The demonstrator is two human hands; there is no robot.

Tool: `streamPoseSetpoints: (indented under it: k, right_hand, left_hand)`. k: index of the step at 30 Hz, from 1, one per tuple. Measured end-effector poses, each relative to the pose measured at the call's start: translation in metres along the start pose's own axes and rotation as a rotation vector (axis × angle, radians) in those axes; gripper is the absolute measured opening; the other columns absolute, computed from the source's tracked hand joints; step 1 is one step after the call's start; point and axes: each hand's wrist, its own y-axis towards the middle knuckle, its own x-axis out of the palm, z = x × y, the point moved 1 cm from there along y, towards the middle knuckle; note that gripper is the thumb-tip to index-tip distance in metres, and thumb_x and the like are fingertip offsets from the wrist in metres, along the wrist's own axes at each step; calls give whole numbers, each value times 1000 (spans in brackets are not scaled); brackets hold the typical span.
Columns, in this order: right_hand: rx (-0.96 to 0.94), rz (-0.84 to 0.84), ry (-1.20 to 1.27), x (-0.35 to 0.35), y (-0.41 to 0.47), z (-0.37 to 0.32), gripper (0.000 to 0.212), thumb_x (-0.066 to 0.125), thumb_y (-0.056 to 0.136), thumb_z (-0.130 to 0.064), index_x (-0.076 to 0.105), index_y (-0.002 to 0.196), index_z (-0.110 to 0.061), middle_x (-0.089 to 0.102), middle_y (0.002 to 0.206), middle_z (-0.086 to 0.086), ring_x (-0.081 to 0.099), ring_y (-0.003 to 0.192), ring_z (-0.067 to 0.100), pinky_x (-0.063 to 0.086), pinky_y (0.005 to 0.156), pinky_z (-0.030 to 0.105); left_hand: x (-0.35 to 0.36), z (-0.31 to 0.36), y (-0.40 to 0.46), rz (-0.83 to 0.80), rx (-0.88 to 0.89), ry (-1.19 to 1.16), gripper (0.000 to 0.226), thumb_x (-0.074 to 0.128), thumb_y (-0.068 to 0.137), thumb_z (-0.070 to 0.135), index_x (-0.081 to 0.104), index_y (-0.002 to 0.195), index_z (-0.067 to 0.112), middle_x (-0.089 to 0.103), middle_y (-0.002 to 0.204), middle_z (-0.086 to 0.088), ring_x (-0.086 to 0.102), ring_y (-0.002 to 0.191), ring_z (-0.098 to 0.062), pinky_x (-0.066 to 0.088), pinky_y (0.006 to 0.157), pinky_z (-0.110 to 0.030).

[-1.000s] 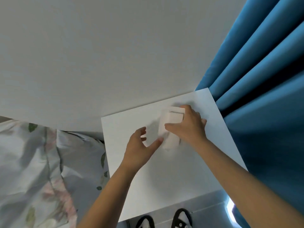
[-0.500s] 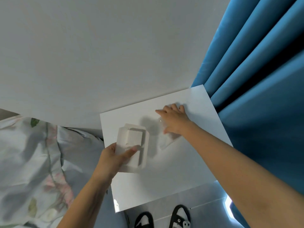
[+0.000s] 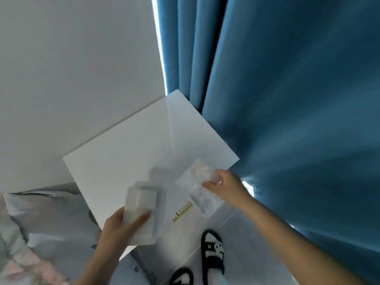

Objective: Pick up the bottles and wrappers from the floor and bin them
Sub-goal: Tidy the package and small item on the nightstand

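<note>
Blue curtain (image 3: 287, 99) fills the room's right side, with a white bedside cabinet (image 3: 133, 145) against the wall as the landmark. Over the cabinet's front edge, the left hand (image 3: 119, 227) grips a white moulded packaging tray (image 3: 144, 210), long axis running from the wrist toward the wall. Toward the cabinet's curtain-side front corner, the right hand (image 3: 224, 186) pinches a clear crinkled plastic wrapper (image 3: 197, 186) by one edge, the sheet hanging slantwise. Both pieces are already off the surface; no bin is visible, so carrying them off looks next.
</note>
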Motion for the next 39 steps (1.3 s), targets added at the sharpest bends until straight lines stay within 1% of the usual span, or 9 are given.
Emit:
streamPoseSetpoints:
  k: [4,9,13,17,21,25,29,36,39]
  right_hand:
    - [170,172,102,-20,-109,63,40,72,77,-33,41,61,-14,41,57,-6,38,52,7,32,50,20]
    - [403,384,370,-16,-257,135,43,72,78,-31,35,60,-17,32,58,-5,34,51,5,28,52,18]
    - [621,541,487,1,-361,206,46,70,77,-40,40,64,-9,40,60,2,42,56,14,36,55,31]
    - [836,737,586,21,-453,274,46,69,80,-42,40,62,-11,56,61,9,55,60,25,47,64,37]
    - [962,838,647,42,-529,340,40,65,82,-42,43,64,-14,59,64,10,60,70,32,43,63,38]
    - [1032,887,758,61,-603,393,39,64,84,-39,52,74,-4,59,66,10,58,66,29,41,58,36]
    - [1034,934,906,79,-677,447,41,63,82,-46,59,79,-5,65,70,11,60,63,23,45,58,33]
    - [1149,1209,1162,114,-825,534,31,71,82,-27,49,62,-17,48,50,-8,49,43,-5,34,44,10]
    - [1267,1349,1282,147,-879,564,25,73,79,-31,63,81,-8,68,73,8,65,70,14,45,60,22]
  left_hand:
    - [30,1,-42,-208,63,171,16,76,78,16,69,92,11,73,86,-10,68,78,-23,48,52,-25]
    - [84,-7,-99,-416,155,447,31,86,63,30,72,86,14,76,78,-5,71,78,-23,58,70,-38]
    - [154,-36,-148,-581,260,603,16,80,73,14,66,78,20,69,70,7,65,73,-13,47,50,-12]
    - [234,-68,-208,-760,323,750,19,81,72,14,69,87,13,71,75,2,67,70,-13,46,46,-13]
    - [315,-106,-284,-929,329,801,15,78,76,10,68,87,15,72,62,7,67,54,0,46,40,-14]
    - [387,-153,-364,-1072,370,918,23,78,77,20,67,97,18,74,87,0,71,76,-11,52,52,-16]
    - [442,-215,-443,-1160,386,1032,20,77,78,21,64,92,25,72,88,5,67,81,-9,48,49,-9]
    - [525,-345,-582,-1333,394,1262,31,82,70,27,69,96,17,75,91,-2,70,87,-20,57,77,-38]
    - [549,-404,-631,-1404,403,1351,26,81,74,25,68,95,16,75,91,-3,70,86,-21,56,70,-33]
